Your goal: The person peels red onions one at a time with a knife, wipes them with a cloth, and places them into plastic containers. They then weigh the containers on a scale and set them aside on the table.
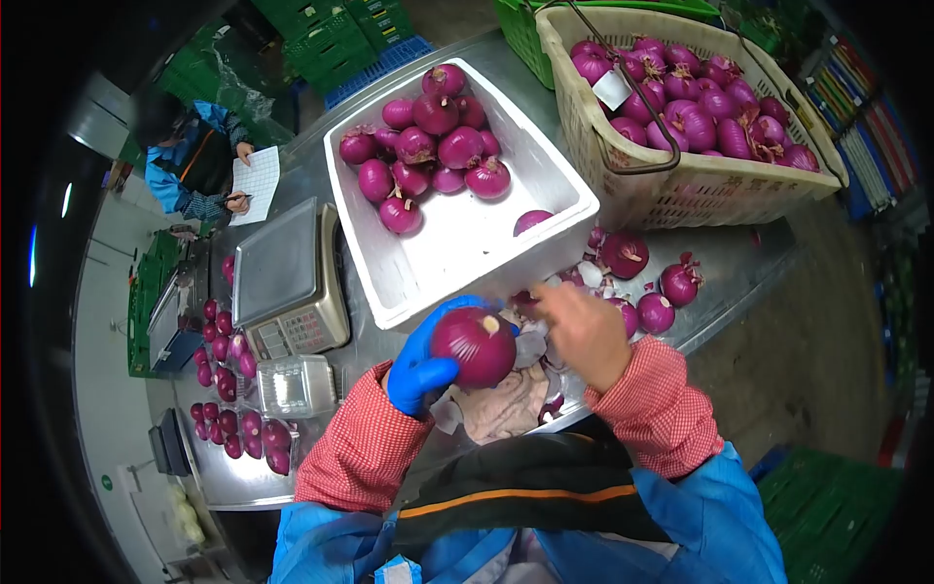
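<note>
My left hand (416, 368), in a blue glove, is wrapped round a large red onion (474, 348) whose pale cut end faces up and right. Just right of it is my bare right hand (587, 331), apart from the onion, its fingertips smeared by motion over onion skins (530, 347). Whether those fingers hold anything cannot be made out. Below the onion lies a pale crumpled cloth (506, 404). Several loose red onions (655, 312) rest on the metal table beyond my right hand. Ahead stands a white foam box (452, 255) with several onions inside.
At the back right, a cream plastic basket (700, 190) is heaped with onions, its metal handle (637, 170) over the near side. Left of the foam box are a scale (292, 282), a clear plastic tray (295, 386) and packed onions (229, 428). Another person (190, 161) writes on paper (255, 185).
</note>
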`<state>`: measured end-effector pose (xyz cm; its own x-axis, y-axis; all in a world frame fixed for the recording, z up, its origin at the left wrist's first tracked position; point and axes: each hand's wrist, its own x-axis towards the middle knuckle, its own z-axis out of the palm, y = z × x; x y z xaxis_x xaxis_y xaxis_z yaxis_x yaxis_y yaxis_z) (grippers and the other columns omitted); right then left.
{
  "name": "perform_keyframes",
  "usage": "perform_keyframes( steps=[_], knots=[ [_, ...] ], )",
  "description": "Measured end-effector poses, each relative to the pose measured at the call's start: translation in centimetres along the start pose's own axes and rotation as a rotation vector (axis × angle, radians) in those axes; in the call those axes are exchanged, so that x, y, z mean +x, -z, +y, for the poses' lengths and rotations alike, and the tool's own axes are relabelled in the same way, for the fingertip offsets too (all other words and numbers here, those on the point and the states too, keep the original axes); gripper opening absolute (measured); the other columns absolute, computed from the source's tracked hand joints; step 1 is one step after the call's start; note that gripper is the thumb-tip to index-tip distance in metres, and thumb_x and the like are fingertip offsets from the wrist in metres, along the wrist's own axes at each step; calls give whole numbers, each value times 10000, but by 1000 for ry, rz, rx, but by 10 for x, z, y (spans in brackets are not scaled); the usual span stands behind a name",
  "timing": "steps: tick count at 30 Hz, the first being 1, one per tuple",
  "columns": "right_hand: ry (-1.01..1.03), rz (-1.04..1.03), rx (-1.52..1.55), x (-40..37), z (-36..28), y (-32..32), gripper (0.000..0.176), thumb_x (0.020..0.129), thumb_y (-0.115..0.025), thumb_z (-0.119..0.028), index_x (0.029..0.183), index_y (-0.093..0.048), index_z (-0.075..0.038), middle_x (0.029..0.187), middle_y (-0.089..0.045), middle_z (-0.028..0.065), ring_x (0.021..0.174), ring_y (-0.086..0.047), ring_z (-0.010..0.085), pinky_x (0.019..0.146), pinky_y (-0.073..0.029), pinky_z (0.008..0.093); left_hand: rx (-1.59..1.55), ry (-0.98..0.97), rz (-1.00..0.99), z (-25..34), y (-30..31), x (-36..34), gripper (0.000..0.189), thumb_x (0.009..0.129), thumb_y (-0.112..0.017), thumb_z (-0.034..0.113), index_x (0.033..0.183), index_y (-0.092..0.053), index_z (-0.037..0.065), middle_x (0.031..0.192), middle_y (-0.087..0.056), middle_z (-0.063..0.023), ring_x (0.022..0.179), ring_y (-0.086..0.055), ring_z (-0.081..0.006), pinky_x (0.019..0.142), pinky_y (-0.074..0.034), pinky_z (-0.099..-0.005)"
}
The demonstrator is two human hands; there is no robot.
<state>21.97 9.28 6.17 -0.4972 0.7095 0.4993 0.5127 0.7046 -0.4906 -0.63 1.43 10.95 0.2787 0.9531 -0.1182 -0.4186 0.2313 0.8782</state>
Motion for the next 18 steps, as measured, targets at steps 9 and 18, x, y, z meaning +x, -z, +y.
perform_keyframes(
  steps=[9,18],
  knots=[
    [-252,-119,450,-6,-25,23,503,838,-683,-183,1304,-532,-71,1099,-633,152,884,-691,304,752,-552,378,368,-86,194,-18,3,14,888,817,-750,316,1499,-262,24,1409,-428,-186,1246,-516,-260,1038,-443,-379],
    [-859,-415,1803,-30,-7,-17,450,1008,-518,-380,1291,-489,-32,879,-624,55,665,-532,58,613,-439,195,623,-240,114,-42,-3,17,1011,766,-816,192,1546,-187,61,1448,-426,-144,1326,-449,-240,1082,-397,-353]
  ],
)
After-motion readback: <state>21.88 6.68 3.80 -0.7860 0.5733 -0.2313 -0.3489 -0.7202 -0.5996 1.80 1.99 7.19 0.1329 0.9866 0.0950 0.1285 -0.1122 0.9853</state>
